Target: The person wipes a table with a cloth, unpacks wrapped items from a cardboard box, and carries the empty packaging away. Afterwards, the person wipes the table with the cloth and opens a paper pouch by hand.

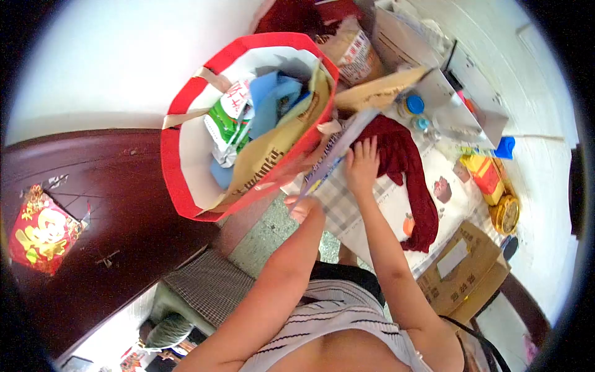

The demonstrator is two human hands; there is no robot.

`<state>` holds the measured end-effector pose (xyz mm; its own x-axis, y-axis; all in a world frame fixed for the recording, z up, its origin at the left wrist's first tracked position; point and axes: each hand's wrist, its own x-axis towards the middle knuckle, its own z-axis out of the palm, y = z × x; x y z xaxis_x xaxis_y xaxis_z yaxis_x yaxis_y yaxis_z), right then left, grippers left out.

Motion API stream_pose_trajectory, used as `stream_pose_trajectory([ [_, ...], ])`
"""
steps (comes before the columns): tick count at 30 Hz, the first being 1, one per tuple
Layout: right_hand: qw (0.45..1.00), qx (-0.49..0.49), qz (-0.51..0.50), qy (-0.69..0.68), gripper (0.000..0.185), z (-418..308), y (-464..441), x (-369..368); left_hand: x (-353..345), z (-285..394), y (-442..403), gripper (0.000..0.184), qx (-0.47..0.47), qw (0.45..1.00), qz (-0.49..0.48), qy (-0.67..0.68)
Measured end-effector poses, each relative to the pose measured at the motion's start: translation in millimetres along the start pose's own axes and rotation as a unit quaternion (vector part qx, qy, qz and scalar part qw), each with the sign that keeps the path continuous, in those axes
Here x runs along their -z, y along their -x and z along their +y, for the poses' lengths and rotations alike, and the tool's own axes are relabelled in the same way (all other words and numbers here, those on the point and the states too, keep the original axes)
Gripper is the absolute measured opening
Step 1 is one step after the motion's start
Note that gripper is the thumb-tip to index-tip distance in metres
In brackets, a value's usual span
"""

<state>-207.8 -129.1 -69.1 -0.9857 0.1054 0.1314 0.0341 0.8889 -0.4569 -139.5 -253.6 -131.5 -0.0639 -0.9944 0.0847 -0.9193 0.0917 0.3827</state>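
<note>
A flat purple printed bag [339, 152] stands edge-on beside a large red-rimmed shopping bag [176, 167]. My left hand [302, 209] is closed at the purple bag's lower end, its fingers partly hidden. On the table, a dark red knitted garment [421, 198] lies with one long part stretched toward me. My right hand [362, 162] rests with fingers extended at the garment's left edge, close to the purple bag. Inside the shopping bag are a green and white packet [229, 124], blue cloth [271, 102] and a tan printed bag [266, 158].
Jars with blue lids [414, 104] and a white box [455, 102] stand at the table's back. A yellow-red package [483, 177], a round jar [505, 214] and a cardboard box [465, 266] line the right side. A dark red wooden surface [124, 186] lies left.
</note>
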Motion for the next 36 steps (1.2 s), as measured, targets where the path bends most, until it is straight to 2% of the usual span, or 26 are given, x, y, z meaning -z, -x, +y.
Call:
stream_pose_trajectory([
  [2,0.999,0.027,-0.027,0.001,0.035,-5.0,27.9,2.5,24.6,21.9,3.4,0.039,0.054,0.997,-0.030,-0.035],
  [3,0.997,0.046,-0.056,-0.002,0.035,-7.6,58.1,10.8,28.5,26.2,3.8,0.037,0.084,0.991,-0.096,-0.036],
  [4,0.995,0.054,-0.089,-0.011,0.035,-8.8,90.8,20.3,19.9,17.6,7.4,0.036,0.003,0.995,-0.040,-0.087],
  [8,0.983,0.083,-0.163,-0.033,0.036,-3.9,130.0,43.0,16.6,19.8,4.1,0.036,0.004,0.995,-0.040,-0.097],
  [10,0.988,0.058,-0.143,0.007,0.038,7.7,89.4,32.8,21.3,20.3,6.1,0.037,-0.034,0.989,-0.049,-0.138],
  [11,0.995,0.036,-0.091,0.017,0.040,10.9,64.8,25.4,19.8,18.4,4.8,0.037,-0.034,0.989,-0.050,-0.138],
  [13,1.000,0.009,0.002,-0.005,0.039,12.8,4.2,15.9,12.2,11.0,-0.4,0.031,0.043,0.988,-0.097,-0.108],
  [14,0.998,0.010,0.053,0.015,0.037,18.9,-19.6,2.9,7.6,5.0,0.3,0.031,0.041,0.988,-0.094,-0.111],
  [15,0.998,-0.030,0.045,0.013,0.038,14.8,-35.8,1.9,2.4,-3.0,2.5,0.027,-0.078,0.975,-0.066,-0.197],
  [16,0.998,-0.031,0.056,0.016,0.039,9.9,-28.4,0.1,-2.3,-10.9,1.3,0.024,-0.197,0.940,-0.038,-0.277],
  [17,0.997,-0.029,0.075,0.020,0.040,7.4,-25.4,-1.3,-13.3,-16.7,-3.1,0.024,-0.202,0.940,-0.036,-0.274],
  [18,0.996,-0.030,0.080,0.021,0.040,4.6,-12.1,1.6,-23.9,-21.8,-7.5,0.022,-0.133,0.955,-0.071,-0.254],
  [20,0.999,0.017,0.038,0.023,0.043,-0.6,43.6,7.0,-29.4,-23.5,-8.1,0.023,-0.064,0.964,-0.110,-0.235],
  [21,0.999,0.016,0.038,0.025,0.043,-1.8,66.3,10.4,-27.3,-21.5,-7.0,0.023,-0.058,0.969,-0.093,-0.222],
  [23,0.998,0.027,-0.044,0.021,0.045,-1.4,94.1,22.9,-16.6,-16.3,-2.5,0.023,-0.048,0.973,-0.080,-0.211],
  [24,0.998,0.029,-0.048,0.023,0.045,6.4,90.6,21.0,-11.3,-14.9,-1.0,0.024,-0.124,0.960,-0.089,-0.234],
  [26,0.997,0.052,-0.052,0.011,0.044,17.3,57.8,23.8,12.1,-4.9,-0.5,0.024,-0.195,0.939,-0.100,-0.264],
  [28,0.999,0.043,-0.004,0.003,0.042,25.3,6.7,19.3,26.0,19.9,-1.9,0.025,-0.044,0.961,-0.171,-0.211],
  [29,0.998,0.053,0.034,0.011,0.040,31.4,-14.9,8.8,20.7,18.1,-0.9,0.025,-0.042,0.961,-0.169,-0.215],
  [30,0.999,0.023,0.029,0.001,0.040,30.7,-28.0,1.6,12.9,10.6,-0.7,0.025,-0.077,0.963,-0.140,-0.216],
  [32,0.999,0.038,0.024,0.001,0.040,19.7,-9.3,-1.9,8.9,2.8,-1.9,0.026,-0.138,0.963,-0.089,-0.214],
  [33,0.998,0.056,0.024,0.004,0.041,15.5,3.8,0.4,5.8,1.4,-1.8,0.026,-0.137,0.963,-0.090,-0.216],
  [36,0.985,0.133,-0.111,-0.009,0.037,5.1,102.7,21.7,1.8,6.6,-2.7,0.022,-0.032,0.978,-0.098,-0.180],
])
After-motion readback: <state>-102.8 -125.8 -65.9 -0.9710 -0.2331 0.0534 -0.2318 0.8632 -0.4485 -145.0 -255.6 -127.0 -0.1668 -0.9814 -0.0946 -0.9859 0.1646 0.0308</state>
